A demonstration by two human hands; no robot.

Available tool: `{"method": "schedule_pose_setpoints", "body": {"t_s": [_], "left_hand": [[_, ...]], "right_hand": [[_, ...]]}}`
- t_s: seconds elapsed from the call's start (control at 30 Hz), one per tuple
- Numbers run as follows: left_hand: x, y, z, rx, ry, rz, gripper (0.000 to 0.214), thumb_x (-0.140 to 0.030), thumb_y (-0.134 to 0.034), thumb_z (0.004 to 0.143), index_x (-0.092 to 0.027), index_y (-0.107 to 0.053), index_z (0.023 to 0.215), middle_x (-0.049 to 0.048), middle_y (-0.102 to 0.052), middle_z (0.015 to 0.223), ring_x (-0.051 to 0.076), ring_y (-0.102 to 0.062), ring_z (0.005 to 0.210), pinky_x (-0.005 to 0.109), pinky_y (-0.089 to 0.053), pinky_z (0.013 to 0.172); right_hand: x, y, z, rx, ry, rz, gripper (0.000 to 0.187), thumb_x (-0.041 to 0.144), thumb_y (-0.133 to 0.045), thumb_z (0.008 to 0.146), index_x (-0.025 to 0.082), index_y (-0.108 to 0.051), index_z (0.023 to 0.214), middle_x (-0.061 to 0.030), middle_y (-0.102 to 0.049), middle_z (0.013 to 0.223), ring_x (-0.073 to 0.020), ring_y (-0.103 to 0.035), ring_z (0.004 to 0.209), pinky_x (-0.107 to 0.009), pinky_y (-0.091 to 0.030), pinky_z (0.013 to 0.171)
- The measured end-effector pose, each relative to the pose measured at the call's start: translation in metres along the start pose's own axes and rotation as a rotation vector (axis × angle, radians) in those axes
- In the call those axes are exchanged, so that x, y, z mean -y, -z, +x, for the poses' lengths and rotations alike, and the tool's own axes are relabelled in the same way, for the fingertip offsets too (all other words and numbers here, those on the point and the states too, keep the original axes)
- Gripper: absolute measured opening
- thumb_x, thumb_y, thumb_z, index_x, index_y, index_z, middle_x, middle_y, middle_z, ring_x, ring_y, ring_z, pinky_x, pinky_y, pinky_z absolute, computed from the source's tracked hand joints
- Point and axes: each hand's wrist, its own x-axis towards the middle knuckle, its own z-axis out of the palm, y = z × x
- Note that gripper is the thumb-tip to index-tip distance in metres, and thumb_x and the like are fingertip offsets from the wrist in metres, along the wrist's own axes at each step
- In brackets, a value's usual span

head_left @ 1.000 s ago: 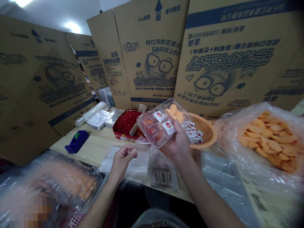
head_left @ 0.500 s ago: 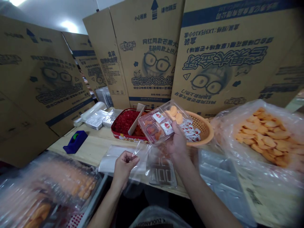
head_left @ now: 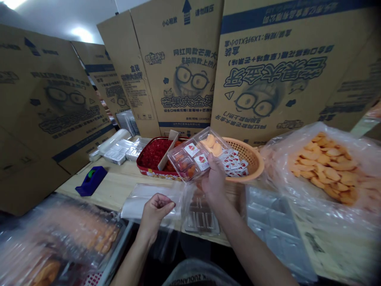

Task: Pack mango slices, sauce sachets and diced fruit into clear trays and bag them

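1. The right hand [head_left: 214, 178] holds a clear plastic tray [head_left: 193, 157] tilted in the air above the wooden table [head_left: 119, 178]. The thumb lies on top and the other fingers sit together underneath, clamped on the tray.
2. Inside the tray are round orange slices [head_left: 212, 142] in one compartment, orange-red pieces [head_left: 183, 165] in smaller ones, and two small red-and-white packets [head_left: 201, 162].
3. The left hand [head_left: 156, 212] is just in front of the tray, its fingers curled together and pinched on the edge of a clear plastic bag [head_left: 143, 202], which drapes over the table edge.
4. Just behind the tray sit a red tin [head_left: 157, 172] of chopped red food and an orange plastic basket [head_left: 258, 167] of small white-and-red packets [head_left: 235, 167].
5. To the right lies a big plastic sack [head_left: 285, 137] of orange slices, with a stack of clear trays [head_left: 274, 222] in front of it.
6. Farther left are a blue tape dispenser [head_left: 92, 180] and white trays [head_left: 114, 155] — behind them, printed cardboard boxes [head_left: 184, 71] stand upright.
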Motion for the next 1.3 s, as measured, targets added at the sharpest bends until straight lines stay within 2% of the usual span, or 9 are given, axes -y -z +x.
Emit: {"method": "schedule_pose_setpoints", "body": {"t_s": [0.23, 0.43, 0.6, 0.77, 0.9, 1.07, 1.17, 1.3], "left_hand": [[-0.002, -0.003, -0.002, 0.002, -0.013, 0.002, 0.026, -0.028, -0.077, 0.055, -0.014, -0.057, 0.065, 0.0004, -0.063, 0.061, 0.010, -0.056, 0.060, 0.020, -0.040, 0.058], [-0.001, -0.001, -0.002, -0.010, 0.042, -0.117, 0.030, -0.028, -0.079, 0.053, -0.014, -0.057, 0.068, -0.0003, -0.065, 0.061, 0.010, -0.060, 0.062, 0.021, -0.044, 0.064], [-0.005, -0.002, 0.000, -0.089, 0.082, -0.251, 0.035, -0.029, -0.081, 0.049, -0.015, -0.055, 0.067, -0.0015, -0.064, 0.059, 0.012, -0.062, 0.061, 0.024, -0.048, 0.065], [-0.011, 0.006, 0.003, -0.189, 0.054, -0.360, 0.034, -0.027, -0.081, 0.048, -0.014, -0.055, 0.067, -0.0031, -0.063, 0.060, 0.012, -0.063, 0.061, 0.029, -0.051, 0.073], [-0.011, 0.011, 0.003, -0.212, 0.029, -0.384, 0.034, -0.028, -0.081, 0.050, -0.015, -0.055, 0.068, -0.0024, -0.064, 0.061, 0.013, -0.064, 0.063, 0.028, -0.052, 0.071], [-0.010, 0.015, 0.002, -0.213, 0.033, -0.337, 0.034, -0.029, -0.080, 0.051, -0.015, -0.054, 0.070, -0.0026, -0.064, 0.061, 0.014, -0.064, 0.064, 0.029, -0.052, 0.069], [-0.012, 0.020, 0.001, -0.167, 0.023, -0.226, 0.036, -0.031, -0.079, 0.052, -0.015, -0.058, 0.076, -0.0019, -0.065, 0.064, 0.014, -0.064, 0.064, 0.028, -0.051, 0.068], [-0.022, 0.026, -0.001, 0.078, 0.115, -0.085, 0.041, -0.036, -0.076, 0.059, -0.015, -0.062, 0.091, 0.0062, -0.069, 0.078, 0.017, -0.065, 0.070, 0.027, -0.050, 0.065]], "right_hand": [[-0.007, -0.006, -0.006, -0.038, 0.027, 0.016, 0.017, 0.028, -0.066, 0.069, 0.019, -0.059, 0.081, 0.0037, -0.066, 0.069, -0.0120, -0.063, 0.069, -0.029, -0.052, 0.072], [-0.009, -0.003, -0.007, -0.033, 0.007, 0.018, 0.017, 0.026, -0.066, 0.069, 0.020, -0.058, 0.082, 0.0041, -0.066, 0.073, -0.0106, -0.062, 0.067, -0.028, -0.051, 0.071], [-0.010, -0.001, -0.017, 0.009, -0.120, 0.066, 0.018, 0.023, -0.070, 0.065, 0.022, -0.057, 0.078, 0.0061, -0.067, 0.074, -0.0100, -0.063, 0.070, -0.027, -0.051, 0.073], [-0.008, 0.010, -0.013, 0.091, -0.230, 0.036, 0.024, 0.020, -0.072, 0.063, 0.020, -0.062, 0.085, 0.0027, -0.070, 0.080, -0.0114, -0.064, 0.070, -0.027, -0.052, 0.069], [-0.006, 0.020, -0.007, 0.160, -0.282, 0.025, 0.029, 0.019, -0.072, 0.063, 0.019, -0.063, 0.091, -0.0001, -0.071, 0.083, -0.0126, -0.065, 0.072, -0.027, -0.053, 0.067], [-0.001, 0.023, -0.011, 0.263, -0.323, -0.032, 0.029, 0.019, -0.072, 0.063, 0.020, -0.062, 0.090, 0.0000, -0.071, 0.081, -0.0135, -0.065, 0.072, -0.028, -0.054, 0.071], [0.001, 0.023, -0.016, 0.299, -0.354, -0.074, 0.028, 0.021, -0.072, 0.063, 0.020, -0.062, 0.089, -0.0002, -0.071, 0.079, -0.0146, -0.066, 0.071, -0.029, -0.054, 0.071], [0.000, 0.020, -0.020, 0.337, -0.385, -0.125, 0.026, 0.023, -0.072, 0.064, 0.020, -0.060, 0.087, -0.0002, -0.071, 0.078, -0.0153, -0.066, 0.073, -0.029, -0.054, 0.070]]}}
